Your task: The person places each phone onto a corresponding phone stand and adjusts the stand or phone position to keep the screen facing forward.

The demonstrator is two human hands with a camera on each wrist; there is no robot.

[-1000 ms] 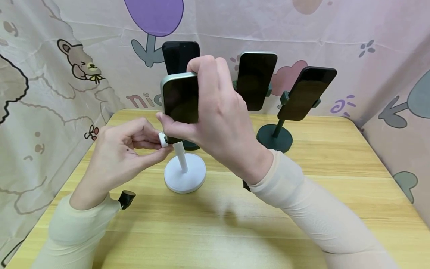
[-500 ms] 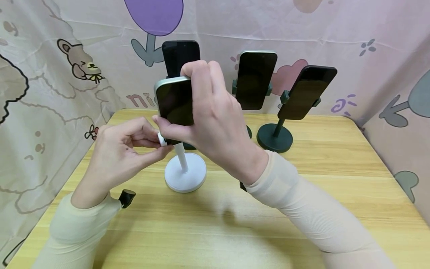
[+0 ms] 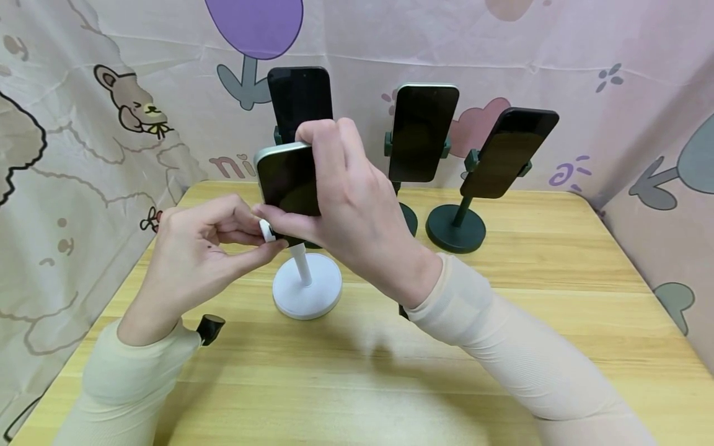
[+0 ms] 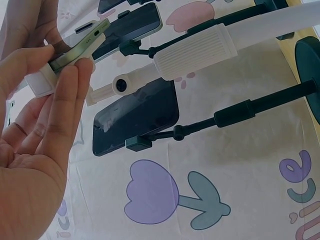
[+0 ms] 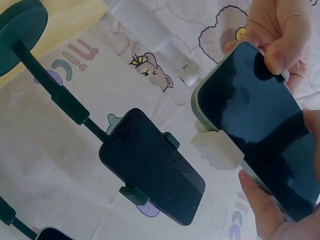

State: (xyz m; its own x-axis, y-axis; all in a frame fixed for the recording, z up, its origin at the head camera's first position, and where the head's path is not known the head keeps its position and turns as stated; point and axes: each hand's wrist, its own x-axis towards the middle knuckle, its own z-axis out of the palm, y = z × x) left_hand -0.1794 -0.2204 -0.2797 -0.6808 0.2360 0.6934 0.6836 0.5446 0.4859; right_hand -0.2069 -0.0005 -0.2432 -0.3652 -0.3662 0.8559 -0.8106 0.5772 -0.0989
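Note:
My right hand (image 3: 362,204) holds a smartphone (image 3: 287,179) with a pale green edge by its opposite edges, the screen facing me and tilted. Below it stands a white phone stand (image 3: 308,294) on a round base. My left hand (image 3: 195,254) pinches the stand's white clamp (image 3: 267,231) at the phone's lower left. In the right wrist view, a white clamp jaw (image 5: 217,150) lies along one long edge of the phone, and the left thumb rests over the opposite edge. The right hand hides part of the screen in the head view.
Behind, dark green stands carry a black phone (image 3: 299,99) at left, a pale-edged phone (image 3: 424,133) in the middle and a tilted black phone (image 3: 510,155) at right. One round green base (image 3: 456,229) shows on the wooden table (image 3: 546,322). A printed curtain (image 3: 357,37) hangs behind.
My right hand has moved the phone down and slightly left, lower against the white clamp. My left hand has stayed almost in place on the clamp.

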